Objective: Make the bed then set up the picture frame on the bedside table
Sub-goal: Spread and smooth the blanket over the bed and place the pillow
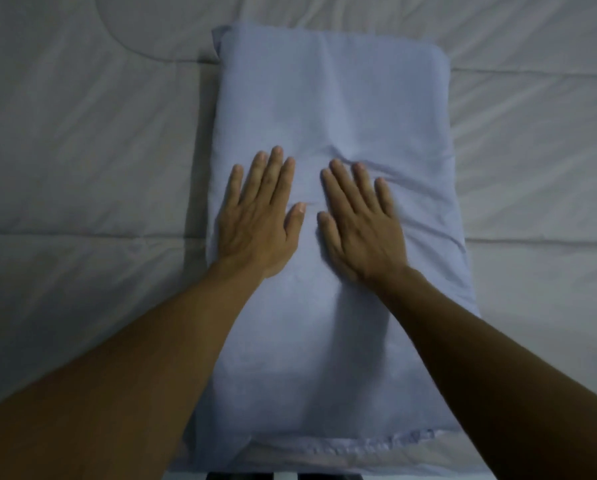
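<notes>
A pale blue pillow [331,98] lies lengthwise on the bed, running from the near edge away from me. My left hand [259,216] rests flat on its middle, fingers straight and spread. Beside it, my right hand [357,220] also lies flat on the pillow, slightly blurred, with creases in the cover by its fingertips. The two thumbs nearly meet. Neither a picture frame nor a bedside table shows in this view.
A white quilted duvet [82,150] covers the bed on both sides of the pillow, with soft wrinkles. A dark strip [290,476] of something shows at the bottom edge below the pillow.
</notes>
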Demonstrator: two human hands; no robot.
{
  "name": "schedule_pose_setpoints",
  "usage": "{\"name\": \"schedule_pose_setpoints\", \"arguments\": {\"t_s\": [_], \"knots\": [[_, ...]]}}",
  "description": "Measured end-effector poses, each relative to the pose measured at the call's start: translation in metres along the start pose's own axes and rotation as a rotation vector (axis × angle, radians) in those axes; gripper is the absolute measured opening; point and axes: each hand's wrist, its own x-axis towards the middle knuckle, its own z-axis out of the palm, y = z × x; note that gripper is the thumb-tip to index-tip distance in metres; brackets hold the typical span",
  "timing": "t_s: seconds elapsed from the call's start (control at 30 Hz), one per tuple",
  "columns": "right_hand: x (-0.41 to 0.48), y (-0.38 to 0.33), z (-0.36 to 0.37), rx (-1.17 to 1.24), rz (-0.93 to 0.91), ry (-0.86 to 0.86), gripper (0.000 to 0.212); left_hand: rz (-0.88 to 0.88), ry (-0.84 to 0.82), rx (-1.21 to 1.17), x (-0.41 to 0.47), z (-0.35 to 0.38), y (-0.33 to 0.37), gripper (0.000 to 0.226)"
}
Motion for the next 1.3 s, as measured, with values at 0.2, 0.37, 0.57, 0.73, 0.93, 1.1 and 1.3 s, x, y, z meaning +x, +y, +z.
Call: {"name": "schedule_pose_setpoints", "arguments": {"t_s": [0.2, 0.37, 0.57, 0.73, 0.93, 1.1, 1.3], "knots": [[-0.004, 0.052, -0.009, 0.001, 0.313, -0.018, 0.066, -0.084, 0.025, -0.03, -0.003, -0.002, 0.001, 0.073], [0.027, 0.045, -0.022, 0.056, 0.464, 0.11, 0.068, -0.158, 0.082, -0.063, 0.015, -0.013, -0.007, 0.07], [0.092, 0.037, -0.015, -0.001, -0.127, -0.026, 0.058, 0.029, 0.033, -0.063, 0.087, -0.012, -0.03, 0.066], [0.097, 0.101, -0.028, 0.044, 0.251, -0.038, 0.057, -0.017, 0.03, 0.0, 0.093, -0.008, -0.038, 0.072], [0.137, 0.085, -0.043, 0.043, 0.182, 0.098, 0.061, -0.022, 0.062, -0.024, 0.131, -0.02, -0.035, 0.069], [0.185, 0.059, -0.029, 0.098, -0.046, -0.06, 0.062, 0.041, 0.021, -0.017, 0.174, -0.016, -0.045, 0.064], [0.18, 0.12, -0.025, 0.052, 0.224, -0.03, 0.055, -0.115, -0.006, -0.074, 0.169, -0.009, -0.048, 0.061]]}}
